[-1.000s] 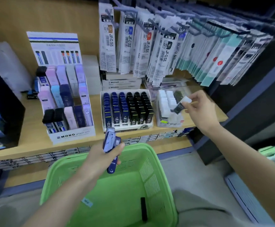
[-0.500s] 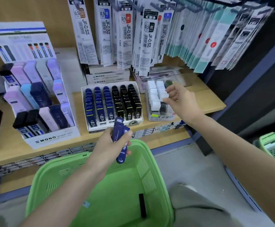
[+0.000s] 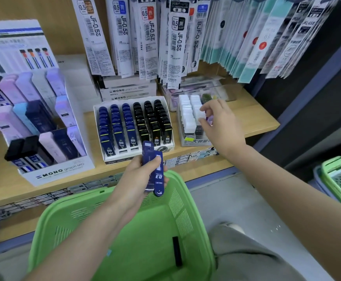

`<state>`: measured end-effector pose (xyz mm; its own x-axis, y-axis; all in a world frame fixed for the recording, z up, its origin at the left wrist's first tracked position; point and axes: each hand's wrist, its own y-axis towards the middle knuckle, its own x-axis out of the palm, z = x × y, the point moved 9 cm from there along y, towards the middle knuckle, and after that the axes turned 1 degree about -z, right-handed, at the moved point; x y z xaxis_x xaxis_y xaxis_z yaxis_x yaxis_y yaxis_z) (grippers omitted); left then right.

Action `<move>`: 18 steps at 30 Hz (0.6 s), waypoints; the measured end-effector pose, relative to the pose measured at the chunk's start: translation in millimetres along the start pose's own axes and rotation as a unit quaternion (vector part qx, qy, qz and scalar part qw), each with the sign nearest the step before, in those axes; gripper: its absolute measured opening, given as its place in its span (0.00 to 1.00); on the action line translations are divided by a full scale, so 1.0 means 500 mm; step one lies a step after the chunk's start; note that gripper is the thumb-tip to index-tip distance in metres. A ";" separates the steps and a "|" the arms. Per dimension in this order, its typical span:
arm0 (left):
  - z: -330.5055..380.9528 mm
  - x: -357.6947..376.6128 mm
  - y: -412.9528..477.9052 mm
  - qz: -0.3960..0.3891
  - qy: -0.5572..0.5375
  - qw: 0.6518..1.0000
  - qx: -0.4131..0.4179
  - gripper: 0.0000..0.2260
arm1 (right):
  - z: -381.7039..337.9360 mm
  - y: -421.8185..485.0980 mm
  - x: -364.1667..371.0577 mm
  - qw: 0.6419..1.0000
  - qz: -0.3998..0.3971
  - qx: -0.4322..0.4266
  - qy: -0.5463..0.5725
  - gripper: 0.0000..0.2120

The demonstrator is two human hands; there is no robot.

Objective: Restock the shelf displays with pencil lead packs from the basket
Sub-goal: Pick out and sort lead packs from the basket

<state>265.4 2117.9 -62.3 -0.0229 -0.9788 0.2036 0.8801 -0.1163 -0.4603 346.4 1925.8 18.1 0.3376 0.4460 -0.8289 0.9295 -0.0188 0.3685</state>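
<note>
My left hand [image 3: 134, 176] grips a small stack of dark blue pencil lead packs [image 3: 157, 175] above the far rim of the green basket [image 3: 187, 192]. One black pack [image 3: 177, 251] lies on the basket floor. My right hand [image 3: 223, 127] reaches into the clear display box [image 3: 187, 139] on the shelf. Its thumb and forefinger pinch a white-capped lead pack [image 3: 201, 114] standing in the box's right-hand row. Left of that box, a white tray [image 3: 125, 157] holds rows of blue and black lead packs.
A MONO graph display [image 3: 60, 170] of pastel lead cases stands at the left of the wooden shelf [image 3: 256, 118]. Pen refill packets [image 3: 175, 41] hang on pegs above. A second green basket [image 3: 340, 179] sits at the right, beside a dark shelf post.
My right hand has lowered the white-capped pack from in front of the box down into its right row. My left hand with the blue packs stays over the basket. The view moved closer.
</note>
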 end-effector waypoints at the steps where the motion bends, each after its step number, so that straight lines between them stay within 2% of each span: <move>1: 0.001 0.001 0.000 -0.002 -0.006 1.000 0.003 0.04 | -0.013 -0.007 -0.007 1.000 0.010 -0.001 0.012 0.09; 4: 0.005 0.001 -0.003 -0.004 -0.026 1.000 0.011 0.06 | -0.059 -0.040 -0.014 0.993 0.007 -0.009 0.117 0.06; 6: 0.007 0.001 -0.006 -0.002 -0.036 0.999 0.014 0.06 | -0.094 -0.067 0.004 0.977 -0.048 -0.003 0.206 0.06; 8: 0.011 0.001 -0.009 0.001 -0.046 0.999 0.020 0.06 | -0.118 -0.094 0.041 0.957 -0.140 0.035 0.253 0.10; 10: 0.013 0.001 -0.012 0.006 -0.048 0.999 0.023 0.05 | -0.130 -0.123 0.078 0.922 -0.232 0.099 0.295 0.16; 12: 0.014 -0.003 -0.013 0.020 -0.045 0.998 0.027 0.04 | -0.138 -0.146 0.096 0.886 -0.282 0.152 0.336 0.19; 15: 0.025 -0.021 -0.014 0.064 -0.025 0.996 0.056 0.04 | -0.153 -0.184 0.110 0.831 -0.340 0.215 0.384 0.19; 18: 0.036 -0.038 -0.019 0.096 -0.030 0.991 0.084 0.06 | -0.175 -0.223 0.127 0.774 -0.400 0.246 0.424 0.12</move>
<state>266.2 2140.5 -46.4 0.1759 -0.9680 0.1791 0.9325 0.1055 -0.3453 251.2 2034.3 -38.6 -0.4016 0.9140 -0.0582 0.8051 0.3221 -0.4982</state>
